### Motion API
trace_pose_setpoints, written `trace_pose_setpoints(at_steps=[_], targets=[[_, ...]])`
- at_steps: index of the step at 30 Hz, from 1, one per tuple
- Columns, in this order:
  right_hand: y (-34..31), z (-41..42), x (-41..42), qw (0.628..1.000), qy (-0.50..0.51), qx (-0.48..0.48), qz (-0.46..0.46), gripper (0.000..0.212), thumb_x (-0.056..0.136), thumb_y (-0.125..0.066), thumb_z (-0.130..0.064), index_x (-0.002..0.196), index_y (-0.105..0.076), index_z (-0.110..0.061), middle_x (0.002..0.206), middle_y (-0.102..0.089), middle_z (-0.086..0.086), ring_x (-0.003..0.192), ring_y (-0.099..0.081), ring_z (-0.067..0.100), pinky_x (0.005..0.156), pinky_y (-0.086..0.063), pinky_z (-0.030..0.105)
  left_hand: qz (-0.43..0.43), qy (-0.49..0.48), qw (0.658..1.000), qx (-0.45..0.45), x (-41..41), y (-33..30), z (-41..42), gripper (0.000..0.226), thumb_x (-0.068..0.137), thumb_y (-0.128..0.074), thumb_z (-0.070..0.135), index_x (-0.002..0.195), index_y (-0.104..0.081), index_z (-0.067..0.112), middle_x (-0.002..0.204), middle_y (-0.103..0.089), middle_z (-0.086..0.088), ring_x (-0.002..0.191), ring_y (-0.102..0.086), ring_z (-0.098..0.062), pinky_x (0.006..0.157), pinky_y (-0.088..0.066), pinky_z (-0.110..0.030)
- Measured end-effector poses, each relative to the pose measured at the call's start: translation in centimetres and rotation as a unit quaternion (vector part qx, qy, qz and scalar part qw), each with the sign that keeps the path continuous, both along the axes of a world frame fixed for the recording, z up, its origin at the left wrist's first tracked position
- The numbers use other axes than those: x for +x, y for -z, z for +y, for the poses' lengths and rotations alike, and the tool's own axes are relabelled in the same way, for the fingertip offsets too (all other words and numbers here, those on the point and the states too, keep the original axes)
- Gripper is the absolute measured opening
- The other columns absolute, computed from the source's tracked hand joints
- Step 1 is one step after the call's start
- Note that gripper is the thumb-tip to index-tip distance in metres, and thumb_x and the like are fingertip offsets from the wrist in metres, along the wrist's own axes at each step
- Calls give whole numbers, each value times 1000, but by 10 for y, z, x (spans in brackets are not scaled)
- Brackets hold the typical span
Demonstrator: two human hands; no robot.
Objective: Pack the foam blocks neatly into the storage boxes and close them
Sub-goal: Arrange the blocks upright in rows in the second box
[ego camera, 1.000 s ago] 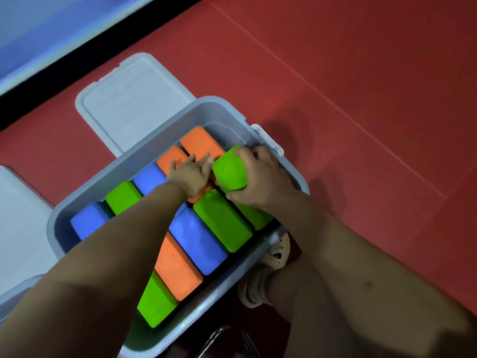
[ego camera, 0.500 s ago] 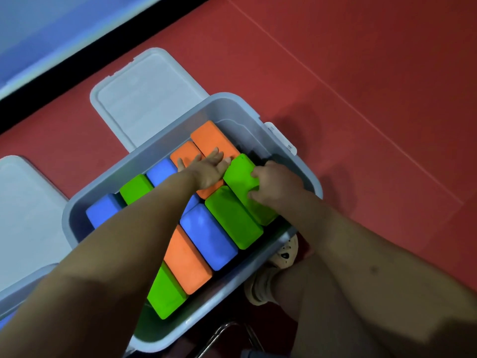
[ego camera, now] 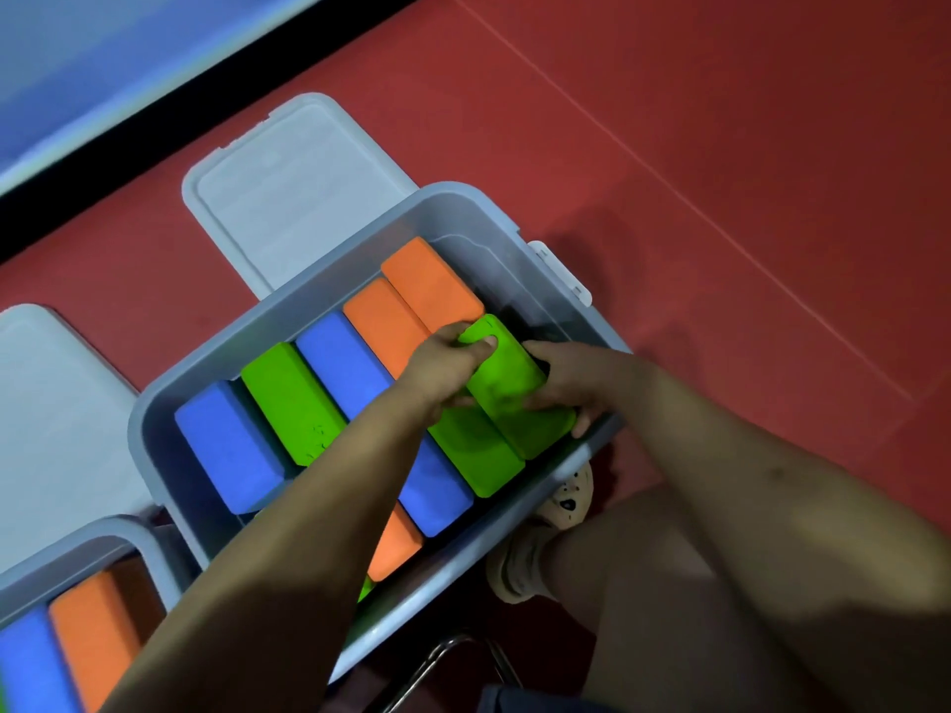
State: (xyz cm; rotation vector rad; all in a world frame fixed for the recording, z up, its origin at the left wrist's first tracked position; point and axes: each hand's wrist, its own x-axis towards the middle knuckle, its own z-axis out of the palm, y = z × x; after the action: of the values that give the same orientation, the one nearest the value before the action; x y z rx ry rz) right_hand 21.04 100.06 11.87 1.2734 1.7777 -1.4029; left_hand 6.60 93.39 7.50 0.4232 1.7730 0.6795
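Both hands are on the same green block (ego camera: 507, 388), the one at the right end of the near row in the big grey storage box (ego camera: 319, 301). My left hand (ego camera: 445, 362) grips its far end, thumb curled over the top face and fingers wrapped down the side that meets the neighbouring green block (ego camera: 476, 452). My right hand (ego camera: 576, 378) is curled along the block's right edge, fingertips reaching its near corner by the box wall, so it holds the block too.

I judge the step in hand to be seating this last block of the near row. It looks slightly raised and skewed against its neighbour, with a dark gap between it and the right wall of the box. The far row already holds, left to right, a blue block (ego camera: 226, 445), a green one (ego camera: 293, 398), another blue block (ego camera: 342, 357) and two orange blocks (ego camera: 406, 301).

The next move, as I see it, calls for pressing the block down and left until it sits flush and level, then letting go without dragging it back up. After that the lid (ego camera: 288, 198) lying on the red floor (ego camera: 720, 172) just beyond the box has to come over and clip on. A second box (ego camera: 77, 558) at the near left also stands open, with blocks inside and its own lid (ego camera: 51, 403) beside it.
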Motion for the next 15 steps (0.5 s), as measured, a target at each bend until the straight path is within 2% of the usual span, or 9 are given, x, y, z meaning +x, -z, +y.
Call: trace_pose_setpoints(at_steps=[2,4,7,9,11,14,15], targets=[[-1,2,7,1000,-22,7,-10,84,81,-73,-25,146,-20,-24,137,-44,11,90,-66,36,64,-59,44,-19,-13,1000,13,5,-4,-2,42,88,-66,25,127,-54,17,111,-64,-4,87,-64,-18,72,-58,-40],[2,1,13,998,-61,20,-26,87,81,-72,-26,146,-15,-21,132,-50,14,87,-68,35,65,-58,39,20,15,999,34,11,-5,-8,46,85,-70,19,128,-54,13,105,-64,-6,84,-64,-22,73,-57,-43],[10,-7,14,996,-73,49,-22,83,84,-69,-26,147,-16,-15,132,-52,15,112,-58,30,77,-47,32,56,23,997,46,15,2,-15,47,84,-70,11,129,-53,12,91,-61,2,79,-61,-21,73,-56,-40],[17,-12,10,995,-65,73,-10,78,85,-68,-26,147,-21,-15,135,-50,15,117,-55,30,82,-45,33,79,35,995,42,12,7,-15,53,83,-71,14,133,-52,14,108,-62,-2,96,-63,-23,84,-55,-40],[25,-15,6,992,-73,98,-4,76,85,-67,-27,147,-26,-16,134,-52,15,118,-54,31,89,-45,35,147,87,985,16,7,15,-12,60,81,-73,25,136,-48,19,127,-52,-9,114,-56,-28,95,-50,-40],[36,-15,6,989,-98,113,0,75,85,-66,-28,148,-26,-18,134,-53,15,120,-52,30,93,-42,32,307,161,937,-52,8,14,-12,73,78,-72,45,139,-38,23,137,-32,-11,128,-35,-32,105,-37,-44],[40,-15,6,989,-99,113,2,75,86,-66,-26,148,-25,-16,135,-52,15,120,-52,30,93,-41,32,332,170,925,-65,9,14,-11,78,77,-71,48,140,-34,22,141,-28,-11,131,-30,-32,106,-33,-45]])
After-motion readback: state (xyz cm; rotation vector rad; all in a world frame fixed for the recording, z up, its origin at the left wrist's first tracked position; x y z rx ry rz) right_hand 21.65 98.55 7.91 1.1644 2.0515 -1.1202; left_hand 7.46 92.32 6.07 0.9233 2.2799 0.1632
